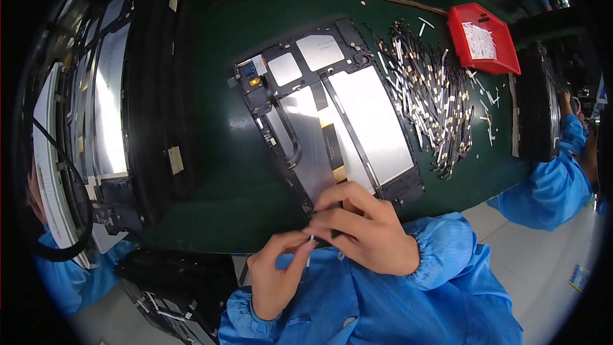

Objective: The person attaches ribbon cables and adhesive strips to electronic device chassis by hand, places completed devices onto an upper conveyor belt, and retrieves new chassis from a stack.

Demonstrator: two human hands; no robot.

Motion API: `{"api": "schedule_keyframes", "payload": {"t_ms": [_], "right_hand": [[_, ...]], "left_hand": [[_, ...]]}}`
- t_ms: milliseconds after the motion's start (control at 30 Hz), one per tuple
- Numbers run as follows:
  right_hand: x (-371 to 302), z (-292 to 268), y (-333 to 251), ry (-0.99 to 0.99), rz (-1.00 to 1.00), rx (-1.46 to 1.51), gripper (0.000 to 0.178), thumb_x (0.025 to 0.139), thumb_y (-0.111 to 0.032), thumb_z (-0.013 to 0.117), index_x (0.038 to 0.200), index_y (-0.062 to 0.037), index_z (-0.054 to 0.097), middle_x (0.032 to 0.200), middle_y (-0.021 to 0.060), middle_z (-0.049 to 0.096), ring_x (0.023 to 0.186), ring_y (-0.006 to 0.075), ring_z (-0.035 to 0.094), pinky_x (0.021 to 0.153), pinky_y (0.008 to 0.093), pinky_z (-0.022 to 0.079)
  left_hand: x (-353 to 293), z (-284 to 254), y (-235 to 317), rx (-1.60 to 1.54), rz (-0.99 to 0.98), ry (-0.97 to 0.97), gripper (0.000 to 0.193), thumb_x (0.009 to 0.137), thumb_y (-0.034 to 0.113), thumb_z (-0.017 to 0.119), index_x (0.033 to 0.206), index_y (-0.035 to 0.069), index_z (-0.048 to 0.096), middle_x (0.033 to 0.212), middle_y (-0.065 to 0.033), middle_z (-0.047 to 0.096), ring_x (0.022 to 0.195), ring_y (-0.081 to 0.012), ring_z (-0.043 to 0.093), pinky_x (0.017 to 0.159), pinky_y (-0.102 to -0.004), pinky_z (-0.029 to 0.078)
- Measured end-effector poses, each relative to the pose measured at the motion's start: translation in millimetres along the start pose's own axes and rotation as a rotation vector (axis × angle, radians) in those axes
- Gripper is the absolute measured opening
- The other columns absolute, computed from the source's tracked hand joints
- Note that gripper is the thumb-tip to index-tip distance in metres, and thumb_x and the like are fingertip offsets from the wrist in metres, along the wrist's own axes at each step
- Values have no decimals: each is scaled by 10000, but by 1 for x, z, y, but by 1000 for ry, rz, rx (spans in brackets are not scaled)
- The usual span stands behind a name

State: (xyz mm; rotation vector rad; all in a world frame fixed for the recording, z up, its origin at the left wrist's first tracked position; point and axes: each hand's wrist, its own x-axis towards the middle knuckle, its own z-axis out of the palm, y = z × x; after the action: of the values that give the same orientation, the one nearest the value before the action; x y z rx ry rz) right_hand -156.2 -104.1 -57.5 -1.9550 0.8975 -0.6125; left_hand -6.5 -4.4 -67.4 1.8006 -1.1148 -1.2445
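Note:
A black tablet-like frame with silver metal plates lies tilted on the green table in front of me. At its near edge my left hand pinches a small white strip between thumb and forefinger. My right hand meets it there, its fingers curled together beside the frame's lower corner. Something dark shows under those fingertips, but the fingers cover most of it. Right of the frame spreads a pile of thin black cables with white and gold ends.
A red bin of small white strips stands at the far right, with loose strips near it. Stacks of similar black frames rise at the left, right and lower left. Co-workers' blue sleeves flank the table.

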Motion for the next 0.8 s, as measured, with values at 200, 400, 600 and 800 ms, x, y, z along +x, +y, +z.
{"api": "schedule_keyframes", "payload": {"t_ms": [200, 400, 600, 800], "right_hand": [[2, -12, -5, -5, 136, 286, 181, 756, -1, 688, 934, -22, 664, 802, 110, 639, 691, 233, 627, 615, 301, 495], [-9, -15, 8, -18, -89, 242, 254, 718, 32, 656, 960, -42, 671, 845, 93, 624, 707, 235, 631, 614, 314, 510], [4, -92, 2, 117, -396, -6, 247, 725, 15, 590, 952, -27, 675, 804, 107, 638, 700, 192, 633, 594, 284, 509], [25, -215, 60, 828, 166, -464, 201, 840, -109, 637, 978, 37, 649, 846, 130, 672, 761, 141, 614, 713, 247, 467]], "left_hand": [[10, 8, 2, -418, 30, 84, 123, 819, -13, 650, 934, -38, 619, 853, -106, 653, 753, -133, 633, 677, -220, 488], [20, 9, 4, -192, 268, 95, 228, 774, -54, 635, 998, -27, 599, 931, -156, 646, 859, -212, 631, 756, -302, 488], [38, 4, 12, 260, 848, 153, 425, 673, -61, 699, 1066, 25, 562, 802, -90, 697, 884, -268, 657, 838, -415, 471], [54, 3, 7, 106, 723, 180, 173, 796, 21, 640, 958, 31, 580, 808, -108, 696, 915, -302, 646, 927, -449, 423]]}}
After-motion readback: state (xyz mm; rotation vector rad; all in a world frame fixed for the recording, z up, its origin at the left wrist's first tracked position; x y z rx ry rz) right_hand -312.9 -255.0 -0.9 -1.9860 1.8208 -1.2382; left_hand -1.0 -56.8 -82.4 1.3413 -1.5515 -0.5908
